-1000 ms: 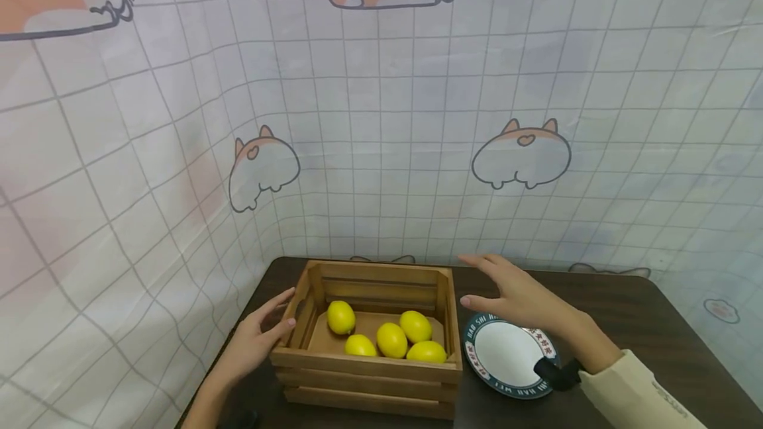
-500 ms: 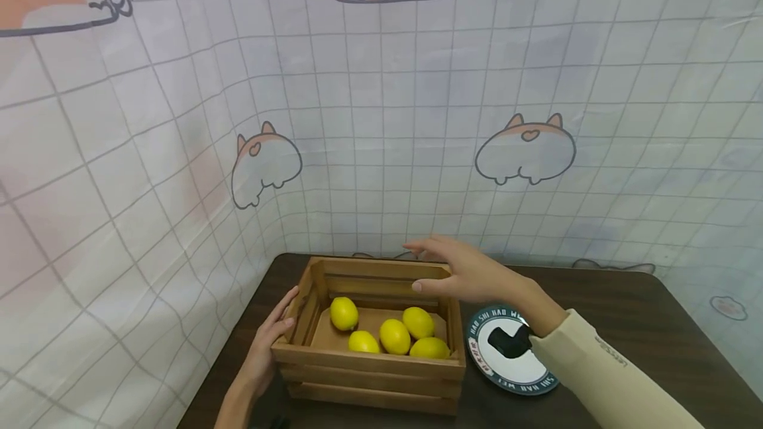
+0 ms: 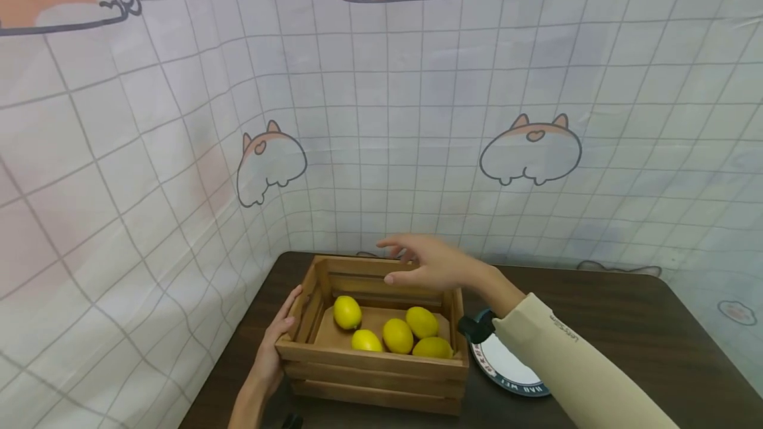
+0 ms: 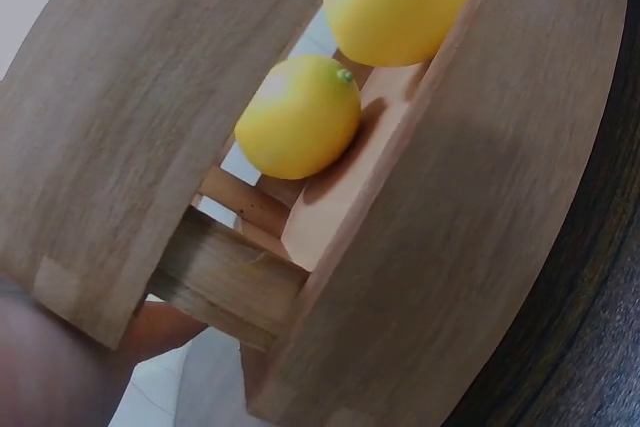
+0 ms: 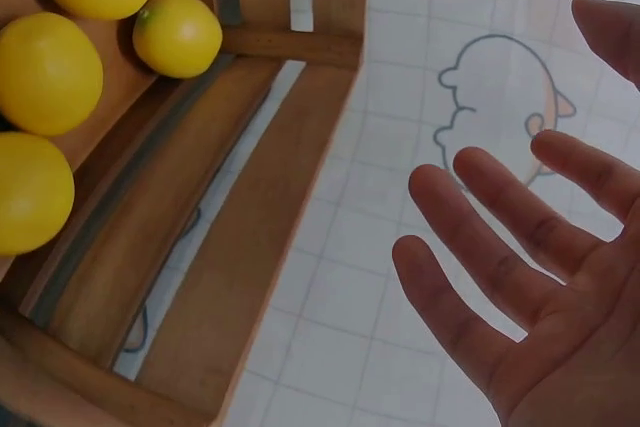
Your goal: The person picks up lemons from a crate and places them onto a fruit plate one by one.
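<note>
Several yellow lemons (image 3: 397, 336) lie inside a slatted wooden crate (image 3: 372, 371). My left hand (image 3: 269, 353) rests against the crate's left side, its fingers laid along the outside; the side wall partly hides them. The left wrist view catches two lemons (image 4: 298, 117) through a gap between slats, with part of the hand at lower left. Above the back right part of the crate hovers my right hand (image 3: 432, 263), fingers spread and holding nothing. In the right wrist view, that hand's straight fingers (image 5: 475, 247) are apart from the crate's rim.
A round plate (image 3: 507, 359) with a dark patterned rim lies right of the crate, partly covered by the right sleeve (image 3: 572, 356). Both stand on a dark wooden table (image 3: 620, 330). Behind hangs a white grid-patterned curtain (image 3: 411, 171) with cartoon dogs.
My right hand has moved left, from above the plate to above the crate. The left hand has moved slightly closer along the crate's side. The lemons stay in place.
</note>
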`<control>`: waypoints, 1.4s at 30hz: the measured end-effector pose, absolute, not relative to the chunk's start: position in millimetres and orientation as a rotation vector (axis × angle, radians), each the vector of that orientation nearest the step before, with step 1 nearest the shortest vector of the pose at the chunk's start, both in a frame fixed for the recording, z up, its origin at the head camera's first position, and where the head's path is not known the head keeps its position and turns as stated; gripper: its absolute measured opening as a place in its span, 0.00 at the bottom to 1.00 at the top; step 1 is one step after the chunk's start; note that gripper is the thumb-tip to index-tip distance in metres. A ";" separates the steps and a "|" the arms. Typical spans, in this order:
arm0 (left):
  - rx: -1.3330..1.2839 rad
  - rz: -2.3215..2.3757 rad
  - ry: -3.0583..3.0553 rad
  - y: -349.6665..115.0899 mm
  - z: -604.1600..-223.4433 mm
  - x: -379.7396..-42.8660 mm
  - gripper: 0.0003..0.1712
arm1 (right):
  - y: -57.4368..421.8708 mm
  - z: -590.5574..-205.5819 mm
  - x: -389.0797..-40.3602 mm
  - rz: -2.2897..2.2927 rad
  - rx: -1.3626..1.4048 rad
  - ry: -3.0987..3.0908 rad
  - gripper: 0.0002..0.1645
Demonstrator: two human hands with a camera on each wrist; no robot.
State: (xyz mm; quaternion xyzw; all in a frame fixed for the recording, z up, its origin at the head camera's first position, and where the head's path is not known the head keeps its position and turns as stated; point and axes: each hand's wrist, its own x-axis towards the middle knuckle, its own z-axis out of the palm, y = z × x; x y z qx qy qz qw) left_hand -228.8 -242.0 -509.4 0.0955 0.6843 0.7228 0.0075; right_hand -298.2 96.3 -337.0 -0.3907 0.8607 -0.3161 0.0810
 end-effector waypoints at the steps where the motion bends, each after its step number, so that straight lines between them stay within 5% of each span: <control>1: 0.309 2.264 2.135 -242.0 -510.1 -228.6 0.34 | 94.0 -338.6 -299.9 -0.942 -1.172 2.564 0.39; 42: 0.415 2.322 2.069 -240.4 -514.5 -227.8 0.34 | 44.3 -403.5 -343.0 -0.690 -0.921 2.224 0.29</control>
